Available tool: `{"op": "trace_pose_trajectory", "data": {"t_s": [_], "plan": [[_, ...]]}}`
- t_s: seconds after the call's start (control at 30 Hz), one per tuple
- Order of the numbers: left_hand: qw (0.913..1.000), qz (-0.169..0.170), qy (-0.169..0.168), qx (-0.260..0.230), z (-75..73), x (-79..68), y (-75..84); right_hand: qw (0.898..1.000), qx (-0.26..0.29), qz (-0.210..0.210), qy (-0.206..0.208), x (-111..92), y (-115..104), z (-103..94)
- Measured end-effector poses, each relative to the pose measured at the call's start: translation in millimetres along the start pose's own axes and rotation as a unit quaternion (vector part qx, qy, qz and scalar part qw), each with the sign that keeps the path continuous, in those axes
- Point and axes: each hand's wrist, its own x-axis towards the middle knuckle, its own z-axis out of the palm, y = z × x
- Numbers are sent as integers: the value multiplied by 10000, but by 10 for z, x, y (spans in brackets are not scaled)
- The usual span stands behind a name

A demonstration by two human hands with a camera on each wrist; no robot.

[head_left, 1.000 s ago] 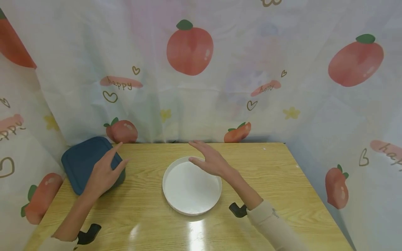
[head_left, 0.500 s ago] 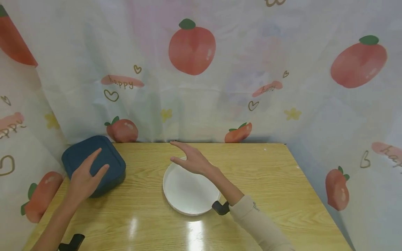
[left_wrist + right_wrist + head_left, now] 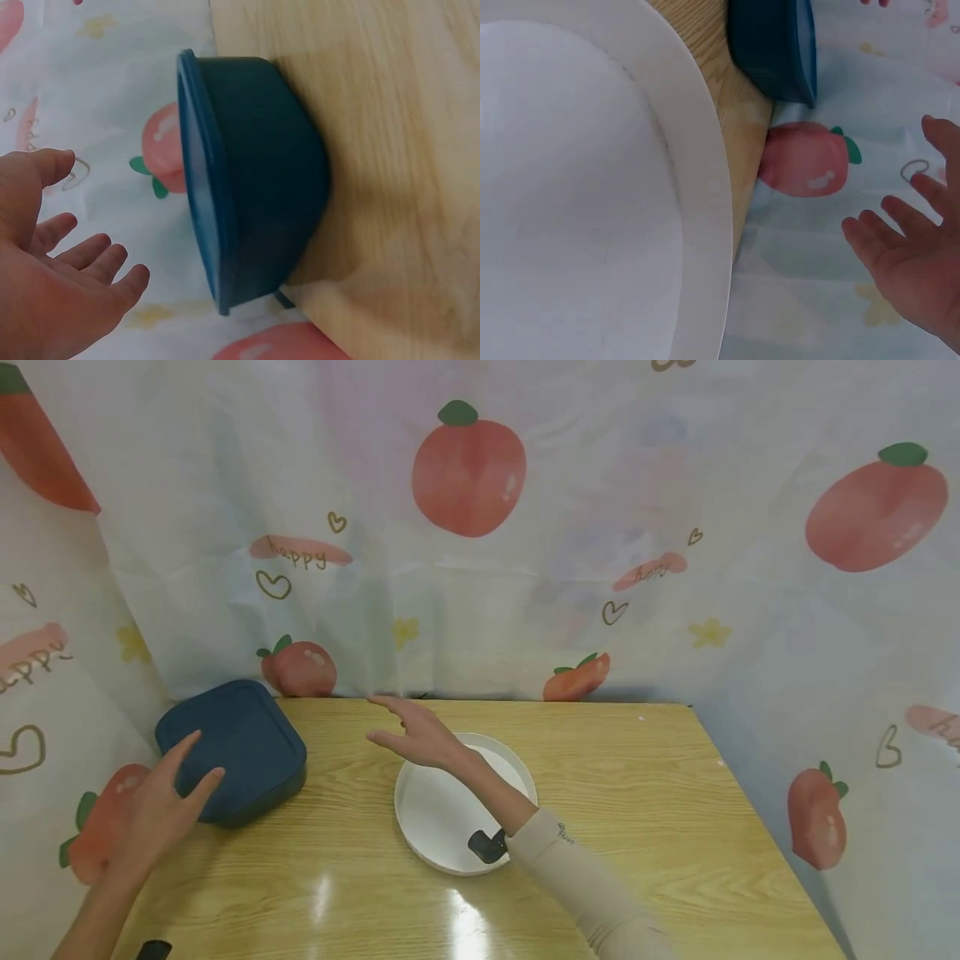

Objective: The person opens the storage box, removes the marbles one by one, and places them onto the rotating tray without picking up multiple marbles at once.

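Observation:
A dark blue lidded box (image 3: pixel 240 743) with rounded corners stands at the table's back left; the left wrist view shows the side of the same box (image 3: pixel 262 172). My left hand (image 3: pixel 161 806) hovers at its near left side, fingers spread and apart from it, as the gap in front of the hand (image 3: pixel 67 262) shows. My right hand (image 3: pixel 416 735) is held over the far left part of a round white tray (image 3: pixel 435 822), thumb and fingers apart, nothing in them. In the right wrist view the tray's rim (image 3: pixel 705 187) lies well away from the fingers (image 3: pixel 907 217).
The wooden table (image 3: pixel 637 827) carries the box and the tray. A white curtain (image 3: pixel 480 593) printed with red fruit hangs along the back and both sides. Bare wood lies between box and tray and to the right.
Both hands have moved left: the right from the tray's far right to its far left, the left from above the box to its near left side. Box and tray have stayed put.

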Motion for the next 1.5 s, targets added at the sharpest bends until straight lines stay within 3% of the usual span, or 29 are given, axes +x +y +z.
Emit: {"op": "trace_pose_trajectory", "data": {"t_s": [0.13, 0.43, 0.83, 1.13, 1.23, 1.5], "plan": [[9995, -305, -72, 86, -21, -47, -120, 9999, -54, 17, -148, 155, -63, 140], [9935, -933, -350, -553, -104, -114, -367, 9987, -57, -203, -471, 473, -233, 458], [9893, -1226, -449, -658, -44, -125, -537, 9964, 614, 198, -547, 709, -150, 813], [9854, -1215, -421, -1117, 68, -92, -587, 9876, 1365, 536, -563, 780, -137, 1026], [9821, -1305, -547, -1244, 92, -96, -621, 9842, 1563, 620, -551, 801, -173, 1087], [9718, -1397, -642, -1787, 135, -73, -706, 9832, 1505, 766, -699, 855, -177, 1218]]}}
